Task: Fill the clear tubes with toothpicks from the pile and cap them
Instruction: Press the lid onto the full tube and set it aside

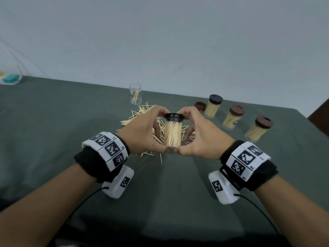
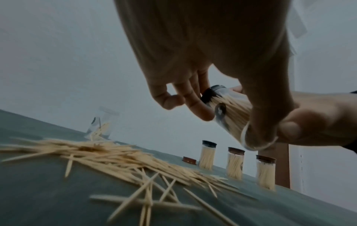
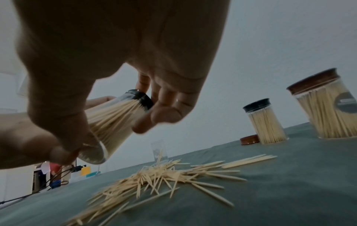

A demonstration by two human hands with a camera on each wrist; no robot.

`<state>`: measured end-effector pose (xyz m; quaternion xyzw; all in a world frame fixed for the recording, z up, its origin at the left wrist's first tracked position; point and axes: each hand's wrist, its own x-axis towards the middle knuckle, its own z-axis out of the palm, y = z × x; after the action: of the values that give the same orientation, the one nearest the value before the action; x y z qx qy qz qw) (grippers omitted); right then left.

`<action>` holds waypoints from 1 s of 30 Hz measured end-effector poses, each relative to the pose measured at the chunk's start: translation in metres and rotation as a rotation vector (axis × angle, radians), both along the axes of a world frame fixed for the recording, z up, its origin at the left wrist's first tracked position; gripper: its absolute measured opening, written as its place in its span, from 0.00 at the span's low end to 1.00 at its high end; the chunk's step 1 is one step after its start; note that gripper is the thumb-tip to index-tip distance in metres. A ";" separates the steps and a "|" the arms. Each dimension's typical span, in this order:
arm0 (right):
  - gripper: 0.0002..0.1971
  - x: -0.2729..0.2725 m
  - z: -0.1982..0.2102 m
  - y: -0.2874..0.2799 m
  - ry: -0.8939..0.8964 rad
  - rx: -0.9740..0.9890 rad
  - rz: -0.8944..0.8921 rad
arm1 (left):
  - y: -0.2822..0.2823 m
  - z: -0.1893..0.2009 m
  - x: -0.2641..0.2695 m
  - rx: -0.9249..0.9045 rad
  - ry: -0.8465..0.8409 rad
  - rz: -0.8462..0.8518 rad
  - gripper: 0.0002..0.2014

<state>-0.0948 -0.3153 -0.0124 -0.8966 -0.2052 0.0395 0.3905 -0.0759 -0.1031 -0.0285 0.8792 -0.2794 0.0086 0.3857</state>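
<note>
A clear tube full of toothpicks [image 1: 172, 133] [image 2: 232, 117] [image 3: 114, 122] with a black cap [image 1: 174, 117] is lifted above the toothpick pile [image 1: 142, 113] [image 2: 108, 154] [image 3: 164, 174]. My left hand [image 1: 146, 129] grips it from the left, thumb under its base and fingertips at the cap. My right hand [image 1: 197, 132] grips it from the right the same way. A second clear tube [image 1: 135, 93] with a few toothpicks stands uncapped behind the pile.
Three filled, capped tubes stand in a row at the right: black-capped [image 1: 213, 108], brown-capped [image 1: 232, 119] and brown-capped [image 1: 259, 128]. A loose brown cap [image 1: 200, 106] lies beside the first. A grey-green cloth [image 1: 53, 131] covers the table; a wall rises behind.
</note>
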 end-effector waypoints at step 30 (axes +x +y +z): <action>0.21 0.231 -0.013 0.033 -0.106 -0.548 -0.439 | 0.048 0.002 0.191 0.574 0.080 0.498 0.16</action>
<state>0.1359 -0.2821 -0.0253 -0.9916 -0.0095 -0.0384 0.1233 0.1149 -0.0548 -0.0269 0.9921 -0.0332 -0.0109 0.1205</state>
